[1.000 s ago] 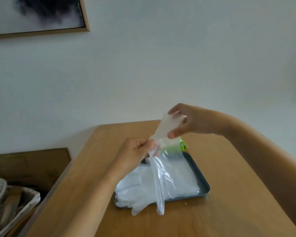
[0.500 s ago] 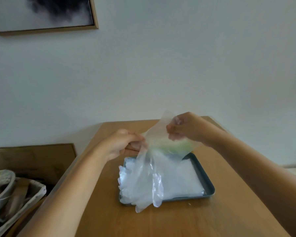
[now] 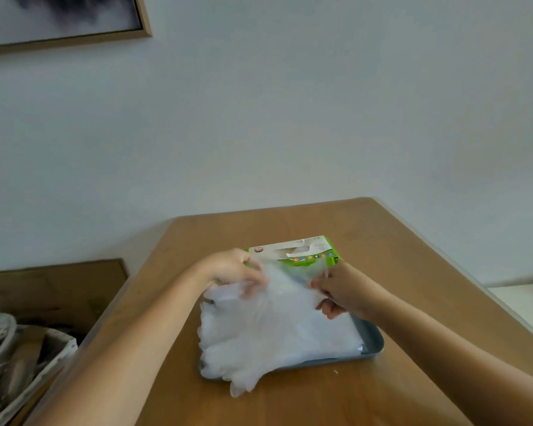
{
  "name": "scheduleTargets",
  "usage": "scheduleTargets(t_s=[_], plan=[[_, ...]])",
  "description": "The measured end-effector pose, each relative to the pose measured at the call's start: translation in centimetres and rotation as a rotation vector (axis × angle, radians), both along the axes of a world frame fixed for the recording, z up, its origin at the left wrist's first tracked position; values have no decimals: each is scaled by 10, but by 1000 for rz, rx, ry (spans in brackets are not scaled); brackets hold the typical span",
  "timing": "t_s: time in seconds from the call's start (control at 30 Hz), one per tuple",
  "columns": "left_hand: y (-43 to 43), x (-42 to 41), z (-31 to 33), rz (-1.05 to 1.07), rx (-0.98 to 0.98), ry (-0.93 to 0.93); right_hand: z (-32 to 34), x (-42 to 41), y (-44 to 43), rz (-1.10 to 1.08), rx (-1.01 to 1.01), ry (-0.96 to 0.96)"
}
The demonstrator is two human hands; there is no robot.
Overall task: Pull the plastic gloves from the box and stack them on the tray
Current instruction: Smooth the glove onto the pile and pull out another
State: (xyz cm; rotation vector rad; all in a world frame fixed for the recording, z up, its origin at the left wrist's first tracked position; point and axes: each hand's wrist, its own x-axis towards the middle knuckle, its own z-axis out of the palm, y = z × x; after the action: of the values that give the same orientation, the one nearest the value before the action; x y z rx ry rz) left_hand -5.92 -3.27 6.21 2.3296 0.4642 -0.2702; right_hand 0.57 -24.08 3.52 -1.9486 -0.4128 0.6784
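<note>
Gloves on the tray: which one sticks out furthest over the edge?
The glove at the pile's near left corner: its tips spill past the tray's rim onto the table, while the others stay over the tray.

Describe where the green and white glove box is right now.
In the head view, the glove box lies on the table just beyond the tray, a little right of centre, behind the left hand and right hand.

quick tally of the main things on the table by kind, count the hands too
glove box: 1
tray: 1
pile of plastic gloves: 1 (the single gloves are too see-through to count)
hands: 2, left hand and right hand, both on the far edge of the pile
total: 5
</note>
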Motion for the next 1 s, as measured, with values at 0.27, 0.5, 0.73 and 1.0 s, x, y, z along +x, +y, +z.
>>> scheduleTargets(t_s=[0.27,0.5,0.73,1.0], plan=[[6,3,-19,204,296,-51,-40,6,-11,38,-407,-528],[-67,-17,-21,-1,489,-649,-43,2,-11,70,-403,-606],[-89,-26,-83,-318,511,-100,-41,-2,-16,54,-489,-801],[-78,-25,-94,-304,502,-70,-51,2,-20,640,-446,-995]])
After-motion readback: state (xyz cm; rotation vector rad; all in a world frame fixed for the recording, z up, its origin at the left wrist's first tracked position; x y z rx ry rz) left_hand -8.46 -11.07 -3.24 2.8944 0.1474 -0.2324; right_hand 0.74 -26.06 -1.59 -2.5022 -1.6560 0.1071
